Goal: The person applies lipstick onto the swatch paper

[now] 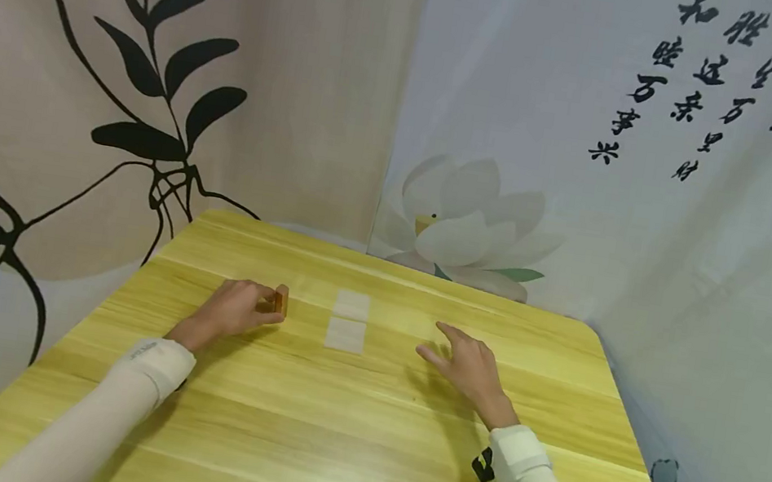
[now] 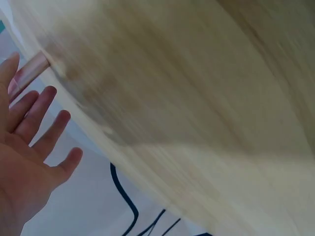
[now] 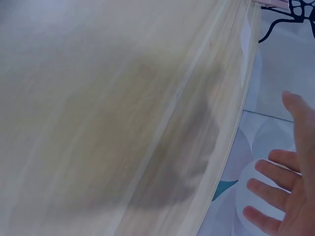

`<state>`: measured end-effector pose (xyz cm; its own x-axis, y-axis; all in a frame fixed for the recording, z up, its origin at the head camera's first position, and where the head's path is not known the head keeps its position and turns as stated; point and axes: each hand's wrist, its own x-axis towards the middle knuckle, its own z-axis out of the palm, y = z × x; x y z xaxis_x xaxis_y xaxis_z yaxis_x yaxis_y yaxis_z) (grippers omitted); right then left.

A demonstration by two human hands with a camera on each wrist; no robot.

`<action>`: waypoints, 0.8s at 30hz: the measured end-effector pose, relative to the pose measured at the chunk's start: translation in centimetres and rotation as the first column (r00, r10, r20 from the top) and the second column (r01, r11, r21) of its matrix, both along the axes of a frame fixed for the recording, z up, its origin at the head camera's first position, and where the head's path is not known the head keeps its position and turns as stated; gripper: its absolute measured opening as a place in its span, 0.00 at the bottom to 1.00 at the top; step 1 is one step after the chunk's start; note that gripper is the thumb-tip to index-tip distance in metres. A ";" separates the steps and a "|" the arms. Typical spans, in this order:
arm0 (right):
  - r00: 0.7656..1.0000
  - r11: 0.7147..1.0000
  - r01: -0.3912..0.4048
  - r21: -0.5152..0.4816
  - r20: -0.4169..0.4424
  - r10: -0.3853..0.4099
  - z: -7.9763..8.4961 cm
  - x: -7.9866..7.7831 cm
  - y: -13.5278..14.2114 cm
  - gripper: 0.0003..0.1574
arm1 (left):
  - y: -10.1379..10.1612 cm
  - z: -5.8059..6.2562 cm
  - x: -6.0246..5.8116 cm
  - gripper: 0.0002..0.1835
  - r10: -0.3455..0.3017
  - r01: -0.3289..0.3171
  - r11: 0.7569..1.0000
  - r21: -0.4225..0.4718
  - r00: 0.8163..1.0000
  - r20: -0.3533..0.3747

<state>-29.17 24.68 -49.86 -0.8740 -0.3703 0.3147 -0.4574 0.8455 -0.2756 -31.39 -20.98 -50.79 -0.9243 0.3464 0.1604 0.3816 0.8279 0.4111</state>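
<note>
My left hand [image 1: 239, 308] is over the left half of the table, with thumb and index finger at a small, thin orange-brown block [image 1: 281, 303] that stands upright. In the left wrist view the block [image 2: 32, 71] shows beside the thumb, its base close to the tabletop, while the other fingers spread apart. Two pale, flat squares [image 1: 346, 336] lie one behind the other to the right of the block. Right of those squares, my right hand [image 1: 471, 362] hovers above its own shadow, fingers spread and holding nothing.
The wooden table [image 1: 330, 431] has rounded corners. Behind it hang printed curtains [image 1: 317, 99] with a dark plant, a lotus and black characters. Both sleeves are white; a black wrist strap [image 1: 484, 465] shows below the right cuff.
</note>
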 end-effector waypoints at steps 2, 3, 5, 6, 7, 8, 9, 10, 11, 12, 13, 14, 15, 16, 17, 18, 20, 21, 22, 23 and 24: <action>1.000 1.000 -0.004 -0.003 0.007 0.004 0.0 0.1 -0.4 0.45 | 0.2 -0.1 -0.1 0.19 0.017 -0.017 1.000 0.005 1.000 0.023; 1.000 1.000 -0.004 -0.004 0.010 0.004 0.1 0.1 -0.5 0.45 | 0.3 -0.1 -0.2 0.18 0.027 -0.027 1.000 0.009 0.999 0.034; 1.000 1.000 -0.003 -0.002 0.012 0.003 0.1 0.1 -0.8 0.45 | 0.4 -0.3 -0.3 0.17 0.040 -0.041 0.999 0.017 0.998 0.048; 1.000 1.000 -0.003 0.000 0.013 0.003 0.1 0.2 -0.9 0.45 | 0.5 -0.4 -0.3 0.17 0.049 -0.050 0.999 0.019 0.998 0.049; 1.000 1.000 0.000 0.007 0.012 0.000 0.0 0.2 -1.0 0.45 | 0.6 -0.5 -0.3 0.17 0.053 -0.054 0.998 0.020 0.998 0.044; 1.000 1.000 0.002 0.011 0.010 -0.002 0.0 0.2 -1.1 0.45 | 0.6 -0.6 -0.3 0.17 0.057 -0.058 0.998 0.018 0.998 0.039; 1.000 1.000 0.002 0.011 0.009 -0.002 -0.1 0.2 -1.2 0.45 | 0.7 -0.6 -0.3 0.16 0.062 -0.063 0.998 0.021 0.997 0.036; 1.000 1.000 0.001 0.012 0.009 -0.001 -0.1 0.3 -1.3 0.45 | 0.8 -0.7 -0.3 0.16 0.065 -0.066 0.998 0.023 0.997 0.029; 1.000 1.000 -0.002 0.011 0.005 0.002 -0.1 0.3 -1.3 0.45 | 0.9 -0.8 -0.3 0.16 0.072 -0.073 0.997 0.026 0.997 0.024; 1.000 1.000 -0.007 0.005 0.003 0.007 -0.2 0.4 -1.4 0.45 | 1.0 -0.9 -0.3 0.15 0.073 -0.073 0.997 0.027 0.997 0.014; 1.000 1.000 -0.011 -0.001 0.004 0.011 -0.2 0.4 -1.4 0.45 | 1.1 -1.0 -0.3 0.15 0.079 -0.080 0.996 0.034 0.997 0.012; 1.000 1.000 -0.016 -0.006 0.005 0.016 -0.2 0.5 -1.5 0.45 | 1.1 -1.0 -0.3 0.14 0.084 -0.084 0.996 0.039 0.996 0.007; 1.000 1.000 -0.019 -0.008 0.005 0.019 -0.3 0.6 -1.5 0.44 | 1.2 -1.1 -0.3 0.14 0.087 -0.087 0.995 0.046 0.996 0.002; 1.000 1.000 -0.022 -0.009 0.006 0.022 -0.3 0.6 -1.5 0.44 | 1.2 -1.2 -0.3 0.14 0.092 -0.092 0.994 0.050 0.996 -0.002; 1.000 1.000 -0.026 -0.008 0.006 0.026 -0.4 0.6 -1.6 0.45 | 1.2 -1.2 -0.3 0.14 0.097 -0.096 0.994 0.057 0.995 -0.006; 1.000 1.000 -0.028 -0.006 0.009 0.028 -0.4 0.7 -1.6 0.44 | 1.2 -1.3 -0.3 0.14 0.100 -0.099 0.993 0.065 0.995 -0.009; 0.999 0.999 -0.036 -0.002 0.000 0.036 -0.5 0.7 -1.7 0.44 | 1.2 -1.3 -0.3 0.13 0.108 -0.107 0.991 0.084 0.994 -0.011; 0.999 0.999 -0.041 -0.001 -0.007 0.041 -0.5 0.7 -1.7 0.43 | 1.2 -1.3 -0.3 0.13 0.112 -0.110 0.989 0.095 0.994 -0.011; 0.999 0.999 -0.046 0.000 -0.014 0.046 -0.4 0.6 -1.8 0.43 | 1.2 -1.3 -0.3 0.13 0.120 -0.118 0.987 0.107 0.993 -0.011; 0.998 0.999 -0.053 0.000 -0.024 0.053 -0.4 0.6 -1.8 0.43 | 1.2 -1.3 -0.4 0.13 0.123 -0.121 0.986 0.119 0.992 -0.013; 0.998 0.998 -0.058 -0.002 -0.035 0.058 -0.3 0.6 -1.8 0.42 | 1.2 -1.4 -0.5 0.13 0.128 -0.125 0.984 0.130 0.992 -0.013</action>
